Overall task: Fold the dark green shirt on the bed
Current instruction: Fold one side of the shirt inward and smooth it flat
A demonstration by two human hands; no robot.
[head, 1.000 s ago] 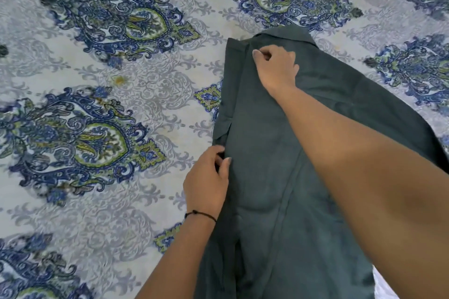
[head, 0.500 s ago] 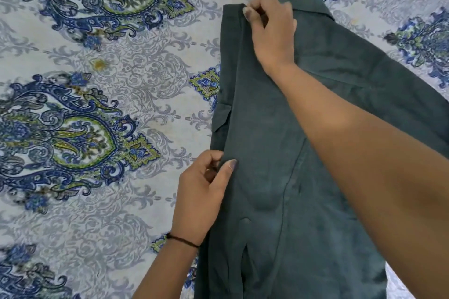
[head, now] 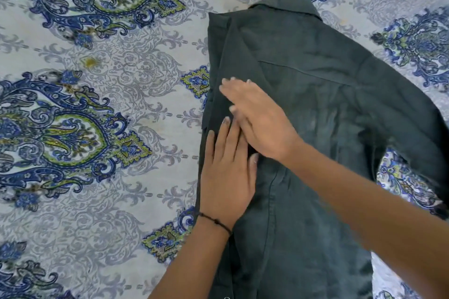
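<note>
Right hand (head: 262,126) has left the collar (head: 284,3); with left hand (head: 226,177), straight fingers (head: 233,88) press the dark green shirt (head: 328,109).

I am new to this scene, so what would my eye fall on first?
The dark green shirt lies right of centre on the blue-patterned bedsheet. Near its left edge, the left hand and the right hand rest flat on it, the right partly over the left.

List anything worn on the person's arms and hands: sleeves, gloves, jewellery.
Both forearms are bare, with no sleeves in view. The left hand has a thin black cord bracelet at the wrist, with a small knot or bead. The right hand wears nothing visible: no gloves, rings or watch.
</note>
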